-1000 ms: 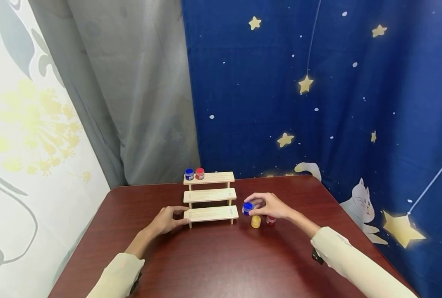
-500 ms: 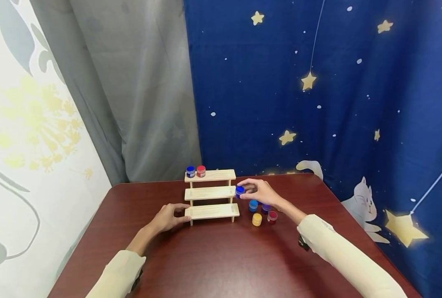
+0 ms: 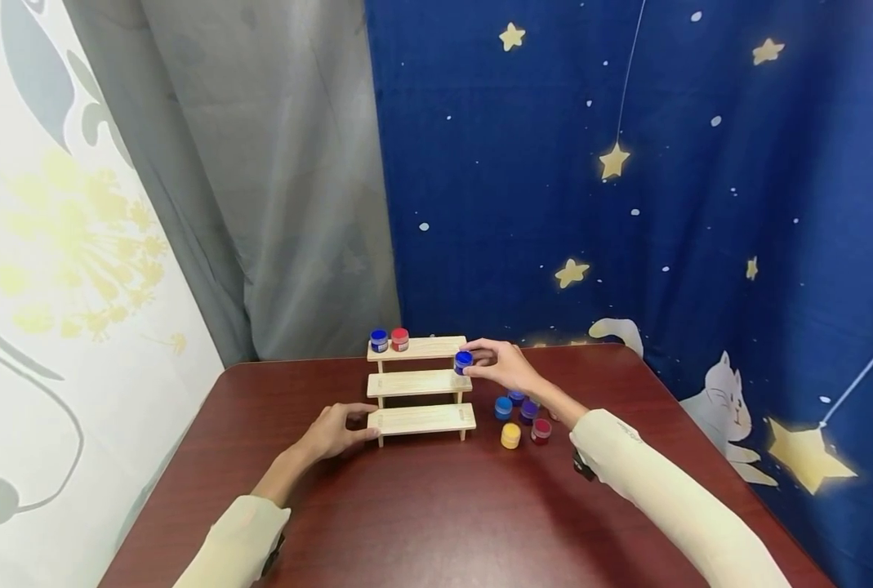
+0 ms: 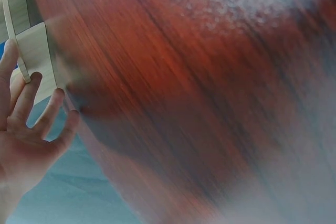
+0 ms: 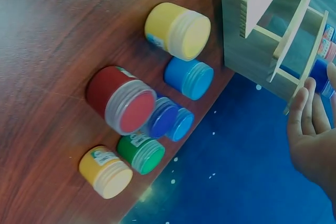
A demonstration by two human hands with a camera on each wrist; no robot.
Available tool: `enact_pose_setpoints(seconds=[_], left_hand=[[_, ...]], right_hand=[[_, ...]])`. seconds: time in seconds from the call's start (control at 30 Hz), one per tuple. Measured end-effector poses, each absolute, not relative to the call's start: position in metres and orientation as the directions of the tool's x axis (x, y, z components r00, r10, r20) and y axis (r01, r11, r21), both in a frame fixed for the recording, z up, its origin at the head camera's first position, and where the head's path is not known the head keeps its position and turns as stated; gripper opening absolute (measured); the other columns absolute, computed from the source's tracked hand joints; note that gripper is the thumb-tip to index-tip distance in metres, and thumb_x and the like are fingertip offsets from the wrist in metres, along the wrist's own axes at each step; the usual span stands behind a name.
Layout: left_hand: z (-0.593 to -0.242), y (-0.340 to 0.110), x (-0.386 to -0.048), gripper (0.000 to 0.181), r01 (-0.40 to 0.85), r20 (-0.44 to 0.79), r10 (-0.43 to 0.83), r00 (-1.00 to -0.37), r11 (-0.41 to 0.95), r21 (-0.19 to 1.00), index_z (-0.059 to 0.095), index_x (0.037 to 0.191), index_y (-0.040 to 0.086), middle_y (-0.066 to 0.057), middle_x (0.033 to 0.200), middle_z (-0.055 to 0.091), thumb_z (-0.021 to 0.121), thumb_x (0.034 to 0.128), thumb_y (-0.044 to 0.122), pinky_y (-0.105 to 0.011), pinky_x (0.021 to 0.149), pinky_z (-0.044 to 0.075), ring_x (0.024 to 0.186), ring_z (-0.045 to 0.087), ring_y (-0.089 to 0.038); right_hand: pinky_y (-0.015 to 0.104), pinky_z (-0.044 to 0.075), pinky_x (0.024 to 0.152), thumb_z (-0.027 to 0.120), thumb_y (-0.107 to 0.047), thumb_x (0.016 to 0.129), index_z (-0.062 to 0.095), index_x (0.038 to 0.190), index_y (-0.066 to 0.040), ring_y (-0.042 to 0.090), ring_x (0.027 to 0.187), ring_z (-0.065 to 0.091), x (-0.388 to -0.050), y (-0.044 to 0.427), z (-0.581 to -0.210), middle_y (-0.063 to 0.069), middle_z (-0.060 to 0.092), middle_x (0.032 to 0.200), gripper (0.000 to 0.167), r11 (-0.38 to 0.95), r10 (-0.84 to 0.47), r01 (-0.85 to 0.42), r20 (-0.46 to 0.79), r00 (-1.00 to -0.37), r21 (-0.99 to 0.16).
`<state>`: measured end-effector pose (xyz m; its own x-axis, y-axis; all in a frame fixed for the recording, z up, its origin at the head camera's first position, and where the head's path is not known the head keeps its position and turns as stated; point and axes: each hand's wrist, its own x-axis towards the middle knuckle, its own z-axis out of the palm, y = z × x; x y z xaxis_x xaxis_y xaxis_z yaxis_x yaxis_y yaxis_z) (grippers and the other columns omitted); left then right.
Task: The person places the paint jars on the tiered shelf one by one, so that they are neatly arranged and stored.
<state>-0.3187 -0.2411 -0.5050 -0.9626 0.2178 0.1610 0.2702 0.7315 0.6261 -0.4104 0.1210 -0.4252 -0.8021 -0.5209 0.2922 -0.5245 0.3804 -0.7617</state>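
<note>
A three-step wooden rack (image 3: 421, 420) stands on the table. My left hand (image 3: 327, 431) holds the left end of its lowest shelf between thumb and fingers; in the left wrist view the hand (image 4: 31, 135) lies by the rack's edge (image 4: 39, 56). A blue-lidded jar (image 3: 463, 363) is pinched in the fingertips of my right hand (image 3: 508, 367), near the right end of the top shelf. In the right wrist view that jar (image 5: 319, 75) is partly hidden by the hand (image 5: 315, 140). On the top shelf's left end sit a blue jar (image 3: 379, 340) and a red jar (image 3: 400, 340).
Right of the rack, several jars stand grouped on the table (image 3: 421, 506), among them a yellow jar (image 3: 510, 435), a red jar (image 3: 541, 431) and a light blue jar (image 3: 503, 407). A green jar (image 5: 140, 153) shows in the right wrist view. Curtains hang behind.
My right hand has carried the blue-lidded jar up and leftward from beside the grouped jars to the top shelf's right end. My left hand has kept its hold on the rack.
</note>
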Motion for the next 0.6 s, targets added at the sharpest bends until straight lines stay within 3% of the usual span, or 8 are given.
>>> enact_pose_setpoints(seconds=[0.2,0.37,0.6], left_hand=[[-0.505,-0.241,-0.317,0.045,0.257,0.150,0.209,-0.966,0.734,0.629,0.074,0.129,0.016,-0.008,0.118,0.075,0.086,0.0879,0.032,-0.049,0.097,0.054,0.112,0.069,-0.025],[-0.505,-0.240,-0.316,0.045,0.259,0.154,0.209,-0.966,0.731,0.631,0.074,0.129,0.016,-0.008,0.118,0.075,0.086,0.0882,0.031,-0.050,0.098,0.054,0.113,0.069,-0.026],[-0.504,-0.240,-0.317,0.047,0.258,0.153,0.208,-0.966,0.732,0.631,0.074,0.130,0.015,-0.010,0.120,0.074,0.085,0.0883,0.033,-0.050,0.099,0.053,0.115,0.068,-0.028]], right_hand=[[0.038,0.059,0.090,0.082,-0.015,0.092,0.069,0.132,-0.006,0.027,0.106,0.074,-0.417,0.110,-0.423,0.017,0.076,0.115,0.043,0.390,-0.512,-0.534,0.306,-0.803,-0.750],[0.040,0.060,0.089,0.080,-0.013,0.093,0.068,0.134,-0.003,0.030,0.107,0.074,-0.424,0.100,-0.422,0.017,0.075,0.116,0.044,0.369,-0.528,-0.546,0.314,-0.789,-0.752],[0.038,0.060,0.087,0.083,-0.015,0.091,0.069,0.134,-0.006,0.024,0.107,0.074,-0.435,0.082,-0.417,0.013,0.076,0.116,0.046,0.399,-0.498,-0.541,0.320,-0.806,-0.740]])
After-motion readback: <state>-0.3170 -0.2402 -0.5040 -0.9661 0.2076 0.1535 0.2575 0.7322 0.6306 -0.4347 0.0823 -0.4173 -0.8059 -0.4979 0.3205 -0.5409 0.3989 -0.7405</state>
